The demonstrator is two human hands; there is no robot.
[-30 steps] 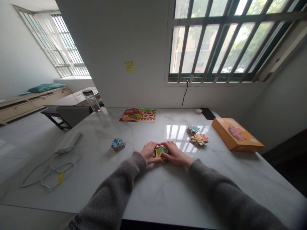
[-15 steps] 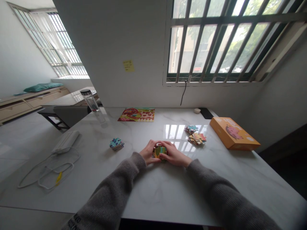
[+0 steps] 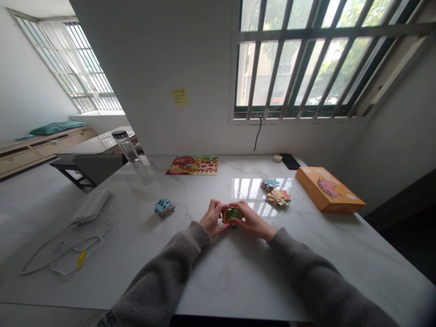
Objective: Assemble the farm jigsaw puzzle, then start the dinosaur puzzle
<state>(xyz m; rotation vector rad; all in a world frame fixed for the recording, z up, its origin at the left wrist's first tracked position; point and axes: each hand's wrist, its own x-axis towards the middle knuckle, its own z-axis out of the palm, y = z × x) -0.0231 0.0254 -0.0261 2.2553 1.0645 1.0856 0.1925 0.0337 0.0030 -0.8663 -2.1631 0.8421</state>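
While the left hand (image 3: 211,219) has its fingers closed on one side of a green-and-orange puzzle stack (image 3: 232,215), the right hand (image 3: 251,221) grips the other. Stack's between them, mid-bench (image 3: 223,281); can't tell if it touches the surface. Blue stack (image 3: 164,208) sits left; teal stack (image 3: 270,184) and yellow-orange stack (image 3: 278,198) right, just beside each other. Orange box (image 3: 329,188) farther right. Picture board (image 3: 192,165) flat near the wall (image 3: 204,131).

around two hands (image 3: 211,219): four piles (image 3: 232,215), one between the hands, one at nine o'clock, two at two o'clock; one picture (image 3: 191,165) and one note (image 3: 180,96) at eleven; one bottle (image 3: 126,147) at ten; one box (image 3: 329,188) toward three; one phone (image 3: 289,161) at two; two windows (image 3: 293,75), at ten and one.
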